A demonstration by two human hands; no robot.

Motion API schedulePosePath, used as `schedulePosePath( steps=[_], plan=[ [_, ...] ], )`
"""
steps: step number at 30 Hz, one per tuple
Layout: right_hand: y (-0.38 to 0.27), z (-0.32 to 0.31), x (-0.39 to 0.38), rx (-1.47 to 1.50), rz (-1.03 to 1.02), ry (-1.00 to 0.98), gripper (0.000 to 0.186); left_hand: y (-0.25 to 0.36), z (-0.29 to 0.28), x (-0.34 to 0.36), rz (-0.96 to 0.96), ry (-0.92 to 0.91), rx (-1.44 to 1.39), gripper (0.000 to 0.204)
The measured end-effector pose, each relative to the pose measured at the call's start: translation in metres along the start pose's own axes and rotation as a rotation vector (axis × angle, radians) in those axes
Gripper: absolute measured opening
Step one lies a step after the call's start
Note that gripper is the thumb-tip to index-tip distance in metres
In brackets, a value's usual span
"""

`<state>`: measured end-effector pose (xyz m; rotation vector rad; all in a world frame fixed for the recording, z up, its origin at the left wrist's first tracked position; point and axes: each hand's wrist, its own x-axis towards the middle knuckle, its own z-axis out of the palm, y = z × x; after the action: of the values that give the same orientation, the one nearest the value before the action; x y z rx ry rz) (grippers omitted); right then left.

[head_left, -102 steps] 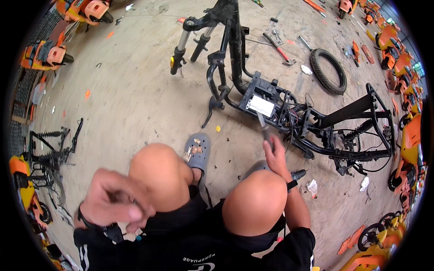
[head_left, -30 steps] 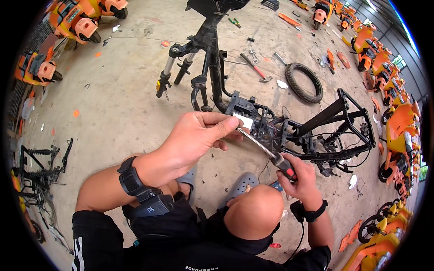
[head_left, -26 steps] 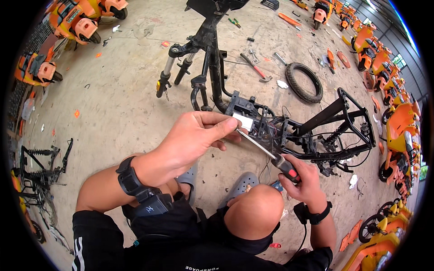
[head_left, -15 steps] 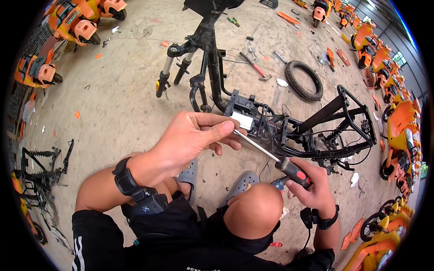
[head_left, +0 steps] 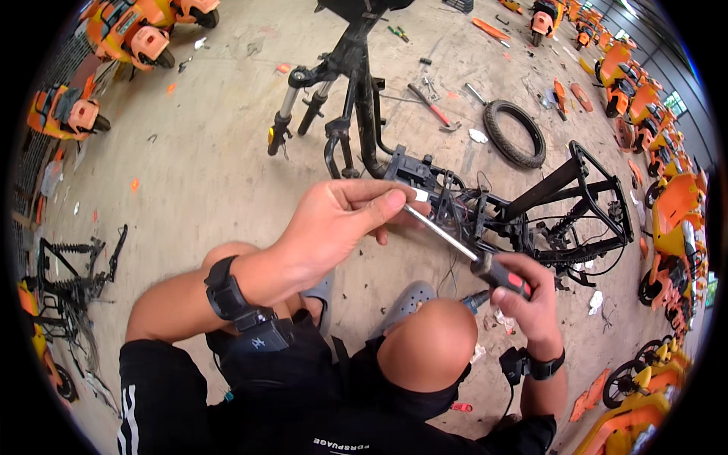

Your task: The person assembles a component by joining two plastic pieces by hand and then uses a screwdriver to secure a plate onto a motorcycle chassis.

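Screwdriver (head_left: 485,267) up in the air, on the near side of the black bike frame (head_left: 367,114), is where both hands meet. Its fat black and red handle sits in the right hand (head_left: 537,299). That hand is curled around it and holds on. The long shiny rod slants away from the right hand, and its tip end is hidden at the left hand (head_left: 334,221). The left hand's thumb and pointer finger are pinched together there. I cannot tell if they pinch the tip or some tiny thing. The left hand covers part of a white patch (head_left: 422,196) on the low middle of the bike frame.

Past the far side of the bike frame, a hammer (head_left: 438,114) with a red handle lies on the floor. A black tyre (head_left: 523,158) lies flat just beside it, also past the bike frame. Green pliers (head_left: 399,34) lie farther off on that same side. Orange scooters (head_left: 675,205) stand in a row to the right of the bike frame. A smaller black frame (head_left: 72,258) is well to its left. A gray shoe (head_left: 413,296) is on the near side of the bike frame.
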<state>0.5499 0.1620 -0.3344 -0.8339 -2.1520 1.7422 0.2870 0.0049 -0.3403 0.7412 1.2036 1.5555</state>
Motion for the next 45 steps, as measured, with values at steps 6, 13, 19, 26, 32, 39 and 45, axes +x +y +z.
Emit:
schedulePosePath(
  steps=[6,13,19,26,32,39,45],
  plan=[
    [0.016,0.005,0.007,0.596,-0.046,0.189,0.029,0.003,0.006,0.002,-0.058,-0.033,-0.167,0.038],
    [0.049,0.007,0.012,0.708,-0.063,0.234,0.033,0.003,0.007,0.002,-0.044,-0.045,-0.243,0.044],
    [0.051,0.012,0.015,0.754,-0.058,0.341,0.042,0.008,0.003,-0.005,-0.071,0.046,-0.205,0.046],
    [0.073,-0.027,0.037,0.701,-0.148,0.499,0.042,0.067,-0.084,-0.037,0.178,0.032,0.256,0.043],
    [0.120,-0.036,0.097,0.581,-0.104,0.589,0.043,-0.012,-0.179,-0.019,-0.113,0.098,0.787,0.024],
    [0.169,-0.021,0.159,0.424,0.035,0.553,0.044,-0.193,-0.203,0.074,-0.531,-0.242,0.501,0.034],
    [0.190,-0.002,0.204,0.104,0.083,0.508,0.043,-0.296,-0.189,0.149,-0.667,0.025,-0.184,0.038]
  ],
)
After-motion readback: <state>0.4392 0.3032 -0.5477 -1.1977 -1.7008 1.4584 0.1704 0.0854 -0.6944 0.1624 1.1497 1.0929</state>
